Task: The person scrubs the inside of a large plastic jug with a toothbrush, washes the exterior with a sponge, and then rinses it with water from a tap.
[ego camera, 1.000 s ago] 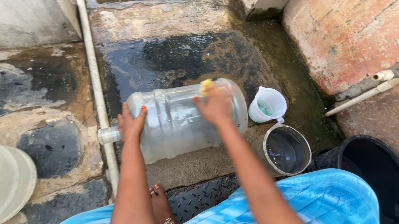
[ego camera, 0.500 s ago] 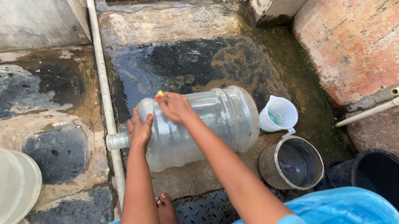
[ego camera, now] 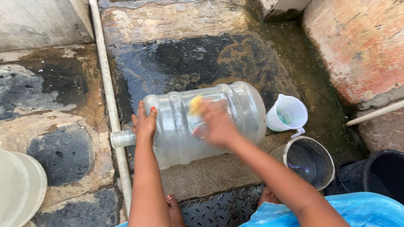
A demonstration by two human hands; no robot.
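A large clear plastic water jug (ego camera: 241, 109) lies on its side on wet stone ground, its neck pointing left against a white pipe (ego camera: 108, 88). My left hand (ego camera: 144, 124) presses flat on the jug's shoulder near the neck, fingers spread. My right hand (ego camera: 217, 123), blurred with motion, grips a yellow sponge (ego camera: 195, 105) against the middle of the jug's side.
A white plastic measuring jug (ego camera: 287, 113) stands right of the big jug. A grey metal bucket (ego camera: 310, 160) and a black tub (ego camera: 401, 183) sit at lower right. Another pale container (ego camera: 2, 192) lies at the left edge. A brick wall (ego camera: 371, 28) rises on the right.
My right hand with the sponge has slid back and forth along the jug: right end, then left, now the middle. The left hand stays by the neck.
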